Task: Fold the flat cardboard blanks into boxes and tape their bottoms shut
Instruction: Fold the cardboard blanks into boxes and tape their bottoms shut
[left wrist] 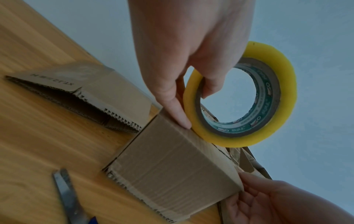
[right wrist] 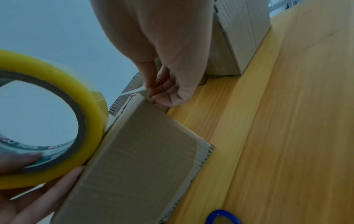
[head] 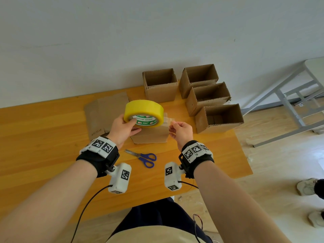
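My left hand (head: 130,126) grips a yellow tape roll (head: 143,109), thumb inside its core, held above a folded cardboard box (head: 150,135) that lies on the wooden table (head: 43,137). A short clear strip of tape (head: 168,119) runs from the roll to my right hand (head: 175,127), which pinches the strip's free end at the box's right top edge. In the left wrist view the roll (left wrist: 283,91) sits over the box (left wrist: 172,163). In the right wrist view my right fingers (right wrist: 162,86) pinch at the box (right wrist: 138,159) corner, beside the roll (right wrist: 57,75).
Several open folded boxes (head: 206,95) stand at the back right of the table. Flat blanks (head: 105,111) lie behind my left hand. Blue-handled scissors (head: 142,157) lie in front of the box. A grey metal frame (head: 287,95) and someone's shoes (head: 306,186) are on the floor at right.
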Demonstrator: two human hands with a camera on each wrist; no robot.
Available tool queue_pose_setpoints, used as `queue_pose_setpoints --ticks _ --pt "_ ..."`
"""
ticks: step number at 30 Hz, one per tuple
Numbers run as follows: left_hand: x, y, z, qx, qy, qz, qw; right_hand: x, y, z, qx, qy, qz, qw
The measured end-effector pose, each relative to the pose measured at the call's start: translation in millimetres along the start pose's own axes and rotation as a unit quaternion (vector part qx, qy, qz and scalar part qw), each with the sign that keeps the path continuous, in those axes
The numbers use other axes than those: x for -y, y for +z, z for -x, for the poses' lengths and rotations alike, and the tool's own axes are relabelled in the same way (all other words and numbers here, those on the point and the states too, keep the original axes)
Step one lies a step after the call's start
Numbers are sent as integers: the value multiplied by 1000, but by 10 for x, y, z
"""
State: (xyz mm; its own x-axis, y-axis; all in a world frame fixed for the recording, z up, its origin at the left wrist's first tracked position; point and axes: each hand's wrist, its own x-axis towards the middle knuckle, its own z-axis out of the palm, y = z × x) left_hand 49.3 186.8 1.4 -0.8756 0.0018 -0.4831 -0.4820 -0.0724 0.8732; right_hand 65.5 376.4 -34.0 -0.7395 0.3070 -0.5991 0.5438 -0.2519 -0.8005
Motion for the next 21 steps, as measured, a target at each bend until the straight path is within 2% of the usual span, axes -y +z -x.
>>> queue_pose_setpoints --ticks 8,14,17,21 --pt "25 -19 -11 5 -2 -4 1000 -12 77 -60 -4 1 89 996" --pt "38 -38 -26 10 -5 -2 1000 0 142 -66 9 -20 195 981" --pt "38 -43 -31 12 -5 0 1000 23 167 -57 6 2 197 980" --pt "49 -58 -32 10 -2 -9 1000 31 136 -33 -4 71 175 982"
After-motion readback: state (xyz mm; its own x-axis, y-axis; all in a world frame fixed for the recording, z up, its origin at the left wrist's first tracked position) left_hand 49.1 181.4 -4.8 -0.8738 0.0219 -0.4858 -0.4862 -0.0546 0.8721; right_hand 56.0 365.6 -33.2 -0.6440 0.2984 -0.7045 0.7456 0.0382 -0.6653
